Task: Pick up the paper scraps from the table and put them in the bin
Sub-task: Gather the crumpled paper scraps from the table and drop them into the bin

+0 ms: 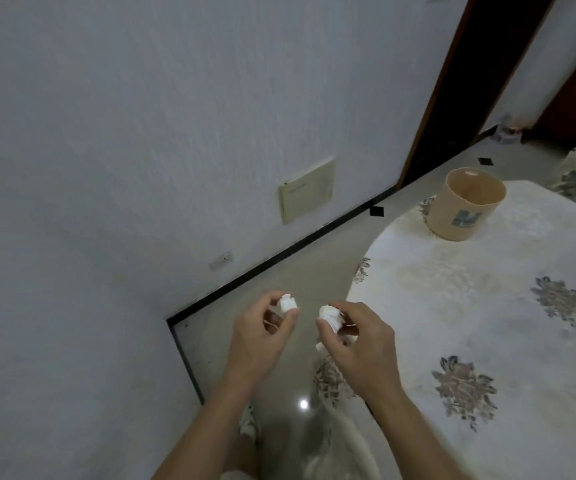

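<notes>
My left hand [262,327] pinches a small crumpled white paper scrap [288,303] between thumb and fingertips. My right hand [355,336] pinches a second white crumpled scrap [329,316] the same way. Both hands hover over the floor just off the table's left edge, close together. The bin [465,206] is a beige round tub with a blue label, standing upright on the table at the far side, open at the top. A small pale thing shows inside near its far rim.
The table [487,306] has a cream cloth with dark flower prints and a rounded left edge. A grey wall rises on the left with a black skirting line. A dark door frame [452,81] stands beyond the bin. Glossy floor lies below my hands.
</notes>
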